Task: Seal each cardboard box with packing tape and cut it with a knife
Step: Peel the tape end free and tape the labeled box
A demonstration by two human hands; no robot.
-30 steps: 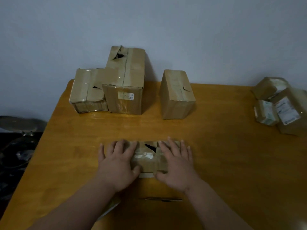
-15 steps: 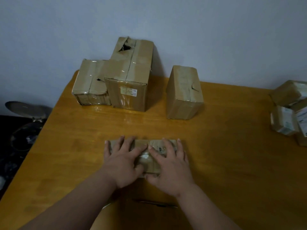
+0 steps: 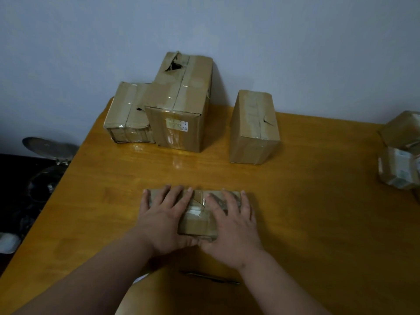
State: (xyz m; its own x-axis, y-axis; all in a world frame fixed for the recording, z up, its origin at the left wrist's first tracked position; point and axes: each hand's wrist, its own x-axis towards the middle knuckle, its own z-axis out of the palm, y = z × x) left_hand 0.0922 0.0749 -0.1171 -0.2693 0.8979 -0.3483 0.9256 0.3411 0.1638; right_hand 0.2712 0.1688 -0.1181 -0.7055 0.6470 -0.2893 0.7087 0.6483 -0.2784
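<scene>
Off the table's left edge, a dull grey metal dish (image 3: 48, 149) sits in a dark, cluttered area that is too dim to make out. On the glossy orange-brown wooden table (image 3: 318, 223), at the far left against the pale grey wall (image 3: 272, 42), lies a low brown cardboard box wrapped in clear tape (image 3: 127, 114) with a small tear in its top. It touches a taller brown cardboard box (image 3: 181, 110) that has a ragged hole near its far top edge and a small white label on its front. Just right of that, standing apart, is an upright narrow brown cardboard box (image 3: 254, 128) with a little nick in its taped seam.

Near the front of the table lies a small flat brown cardboard box with shiny tape across its top (image 3: 196, 214). The left hand (image 3: 163, 219) rests palm down on its left half, fingers straight and spread toward the far edge, thumb at the near side. The right hand (image 3: 234, 223) lies the same way on the right half. Both press flat on the lid; neither curls round anything. The thumbs nearly meet at the box's near edge.

Between the forearms, closer to the person, a thin dark knife-like tool (image 3: 211, 278) lies flat on the wood, too blurred to identify firmly. At the far right edge sits a cluster of small taped brown parcels with pale labels (image 3: 402, 155), partly cut off.
</scene>
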